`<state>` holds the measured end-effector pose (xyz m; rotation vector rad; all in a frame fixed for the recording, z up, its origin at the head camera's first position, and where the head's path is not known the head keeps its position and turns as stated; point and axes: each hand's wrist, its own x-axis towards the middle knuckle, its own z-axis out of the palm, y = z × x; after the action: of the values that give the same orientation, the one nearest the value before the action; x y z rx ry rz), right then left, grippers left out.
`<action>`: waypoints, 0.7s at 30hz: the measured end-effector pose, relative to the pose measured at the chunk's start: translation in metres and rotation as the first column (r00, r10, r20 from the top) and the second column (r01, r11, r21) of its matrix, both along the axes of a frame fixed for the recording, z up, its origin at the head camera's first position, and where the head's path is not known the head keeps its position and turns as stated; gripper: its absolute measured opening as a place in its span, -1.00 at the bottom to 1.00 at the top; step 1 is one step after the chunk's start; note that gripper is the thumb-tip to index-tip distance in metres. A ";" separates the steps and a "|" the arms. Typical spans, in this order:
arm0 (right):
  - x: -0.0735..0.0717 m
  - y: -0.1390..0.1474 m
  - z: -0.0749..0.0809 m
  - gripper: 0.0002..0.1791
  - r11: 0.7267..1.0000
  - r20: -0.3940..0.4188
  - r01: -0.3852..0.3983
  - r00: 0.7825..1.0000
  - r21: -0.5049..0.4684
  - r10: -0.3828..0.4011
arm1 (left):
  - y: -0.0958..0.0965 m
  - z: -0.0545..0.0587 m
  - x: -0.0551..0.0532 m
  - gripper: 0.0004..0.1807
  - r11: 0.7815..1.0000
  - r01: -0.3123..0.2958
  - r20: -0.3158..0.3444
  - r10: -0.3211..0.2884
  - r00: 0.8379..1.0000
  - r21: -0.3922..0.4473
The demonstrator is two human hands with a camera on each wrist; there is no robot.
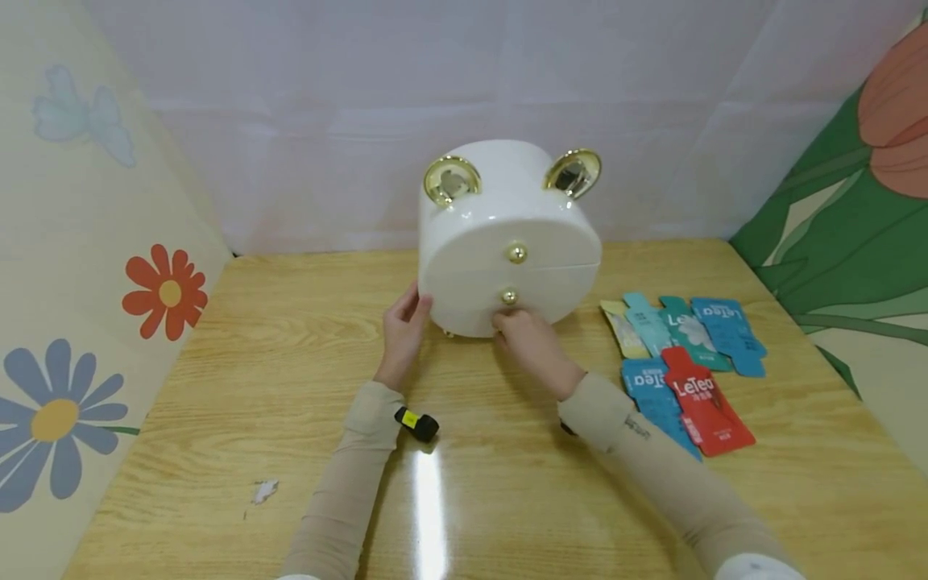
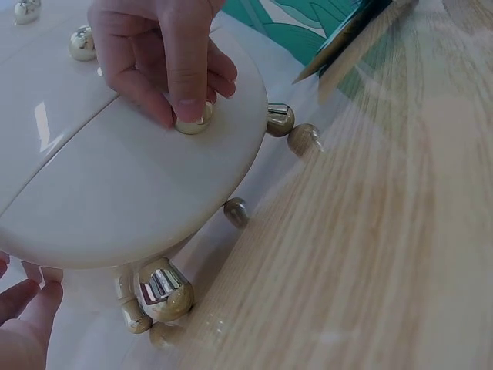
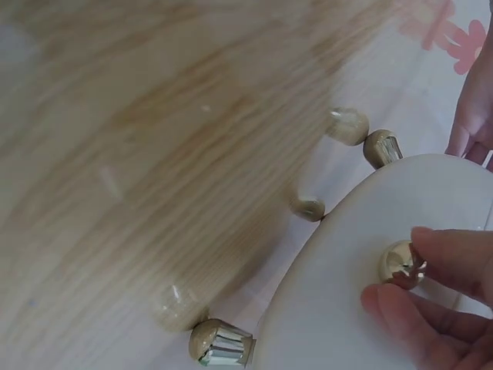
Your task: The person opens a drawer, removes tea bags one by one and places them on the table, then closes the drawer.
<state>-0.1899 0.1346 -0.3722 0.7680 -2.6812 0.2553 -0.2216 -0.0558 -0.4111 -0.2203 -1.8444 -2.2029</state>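
Note:
A glossy white round drawer box with two gold ears stands on the table in the head view. Two round gold knobs show on its front. My right hand pinches the lowest gold knob between thumb and fingers; in the head view the hand hides that knob. Against the box's lower left side rests my left hand, its fingers fairly straight. Small gold feet under the box show in both wrist views. The drawer seam beside the pinched knob shows no clear gap.
Several flat LeTea sachets in blue, green, yellow and red lie on the wooden table, right of the box. White cloth hangs behind. Painted panels stand on both sides. A pale worn patch marks the table's front left.

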 end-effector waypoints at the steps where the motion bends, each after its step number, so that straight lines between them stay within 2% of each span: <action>1: 0.000 0.000 0.000 -0.77 1.000 -0.009 0.005 1.000 0.003 -0.005 | 0.000 0.000 0.000 -0.55 1.000 -0.001 0.001 0.001 1.000 0.000; 14: 0.007 0.000 -0.001 -0.72 1.000 0.002 0.013 1.000 0.017 -0.013 | 0.001 -0.001 0.000 -0.55 1.000 0.002 0.003 -0.002 1.000 -0.002; 21: 0.014 0.000 -0.001 -0.66 1.000 -0.001 -0.009 1.000 0.014 0.009 | -0.002 -0.004 -0.001 -0.41 0.999 0.018 -0.022 -0.019 1.000 -0.046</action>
<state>-0.1760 0.1350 -0.3732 0.7847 -2.6816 0.2390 -0.2228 -0.0580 -0.4154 -0.2705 -1.8903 -2.1630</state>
